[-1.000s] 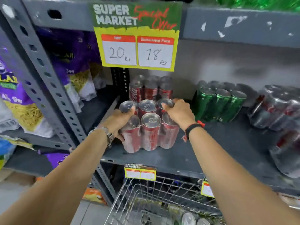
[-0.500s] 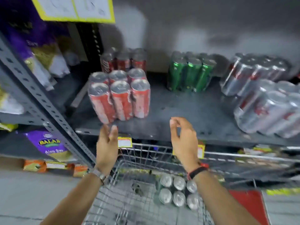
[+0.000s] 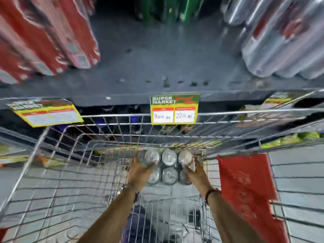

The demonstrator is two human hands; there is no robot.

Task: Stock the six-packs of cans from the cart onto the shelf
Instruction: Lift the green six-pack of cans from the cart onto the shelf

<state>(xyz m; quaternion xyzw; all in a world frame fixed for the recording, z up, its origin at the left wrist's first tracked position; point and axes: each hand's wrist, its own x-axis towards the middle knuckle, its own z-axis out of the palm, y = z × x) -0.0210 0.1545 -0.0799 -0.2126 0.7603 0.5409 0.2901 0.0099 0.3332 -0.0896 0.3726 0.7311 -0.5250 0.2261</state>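
Both my arms reach down into the wire cart (image 3: 57, 165). At the far end of the cart sits a six-pack of cans (image 3: 168, 166), and I see the round silver tops in two rows of three.

My left hand (image 3: 140, 170) is on the left side of the pack, and my fingers lie over the top of the far left can. My right hand (image 3: 193, 170) is on the right side, with fingers over the far right can. The picture is blurry here, so I think both hands are touching the pack, but I cannot tell if they are squeezed tight on it. The pack is low in the cart, near its far wall.

There is a watch on my left wrist and a dark band on my right wrist. A red flap (image 3: 245, 186) hangs at the right side of the cart.

Above the cart is the dark shelf (image 3: 157, 64). Red cans (image 3: 49, 35) stand at its left end. Green cans (image 3: 164, 9) stand at the back in the middle. Silver cans (image 3: 280, 41) lie at the right end. The middle of the shelf near the front edge is bare.

A price tag (image 3: 174, 109) hangs from the front edge of the shelf, and it says 300 and 220. Another tag (image 3: 45, 113) hangs at the left, too blurry to read.
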